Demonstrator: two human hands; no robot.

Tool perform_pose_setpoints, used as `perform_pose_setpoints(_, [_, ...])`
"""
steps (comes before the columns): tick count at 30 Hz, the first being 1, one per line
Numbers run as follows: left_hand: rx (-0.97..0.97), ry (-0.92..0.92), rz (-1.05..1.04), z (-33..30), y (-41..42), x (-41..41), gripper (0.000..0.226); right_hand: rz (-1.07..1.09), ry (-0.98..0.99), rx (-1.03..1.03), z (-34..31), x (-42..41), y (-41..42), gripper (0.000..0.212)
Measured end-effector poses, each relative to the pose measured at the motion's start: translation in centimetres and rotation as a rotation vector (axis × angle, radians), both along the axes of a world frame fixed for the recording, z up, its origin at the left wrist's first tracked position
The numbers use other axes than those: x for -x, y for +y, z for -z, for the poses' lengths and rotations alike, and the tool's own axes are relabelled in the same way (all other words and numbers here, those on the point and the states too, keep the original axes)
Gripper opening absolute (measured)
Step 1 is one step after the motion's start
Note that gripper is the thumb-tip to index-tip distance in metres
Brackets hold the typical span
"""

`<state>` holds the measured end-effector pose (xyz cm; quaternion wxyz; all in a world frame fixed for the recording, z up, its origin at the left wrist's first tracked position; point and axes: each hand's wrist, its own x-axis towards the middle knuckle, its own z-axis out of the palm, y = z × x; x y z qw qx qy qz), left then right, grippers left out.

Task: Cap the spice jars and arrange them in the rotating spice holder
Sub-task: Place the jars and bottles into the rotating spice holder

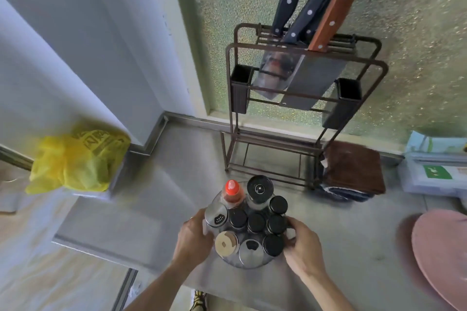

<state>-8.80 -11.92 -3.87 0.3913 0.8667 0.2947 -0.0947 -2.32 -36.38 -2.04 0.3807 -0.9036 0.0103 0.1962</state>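
Observation:
A round clear rotating spice holder (228,261) stands on the grey counter, filled with several capped jars. Black-lidded jars (255,222) fill its middle and right. A red-capped bottle (232,190) and a tall black-topped grinder (259,188) stand at its back. Silver shaker lids (216,217) and a cork-coloured lid (225,243) sit on the left and front. My left hand (193,240) grips the holder's left side. My right hand (302,245) grips its right side, fingers curled by a black-lidded jar (273,245).
A brown metal knife rack (300,98) with three knives stands behind the holder. A brown cloth (353,166) lies to its right. A yellow plastic bag (75,159) sits at the left, a pink round object (442,255) at the right edge, boxes (434,171) at the far right.

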Motion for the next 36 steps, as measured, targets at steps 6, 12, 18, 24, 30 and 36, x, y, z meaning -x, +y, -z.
perform_pose_setpoints(6, [-0.05, -0.004, -0.014, -1.2, 9.5, 0.7, 0.05, -0.003, -0.01, -0.053, -0.4, 0.3, 9.2, 0.055])
perform_pose_setpoints(12, [-0.1, -0.037, 0.004, -1.4, 19.1, -2.0, 0.05, 0.028, -0.013, -0.085, 0.0, -1.9, 19.1, 0.04])
perform_pose_setpoints(18, [-0.146, -0.075, -0.003, -0.4, 25.0, -7.9, 0.033, 0.066, -0.088, -0.048, 1.3, -7.1, 25.8, 0.034])
perform_pose_setpoints(24, [-0.099, -0.103, -0.016, 2.0, 27.4, -12.6, 0.022, 0.108, -0.126, -0.07, 3.6, -11.5, 29.0, 0.025])
perform_pose_setpoints(30, [-0.06, -0.142, -0.046, 3.7, 27.9, -14.6, 0.023, 0.136, -0.129, -0.037, 5.1, -13.7, 29.9, 0.014])
perform_pose_setpoints(36, [-0.03, -0.188, -0.027, 4.4, 28.3, -15.1, 0.029, 0.138, -0.104, 0.007, 5.8, -14.2, 30.2, 0.012])
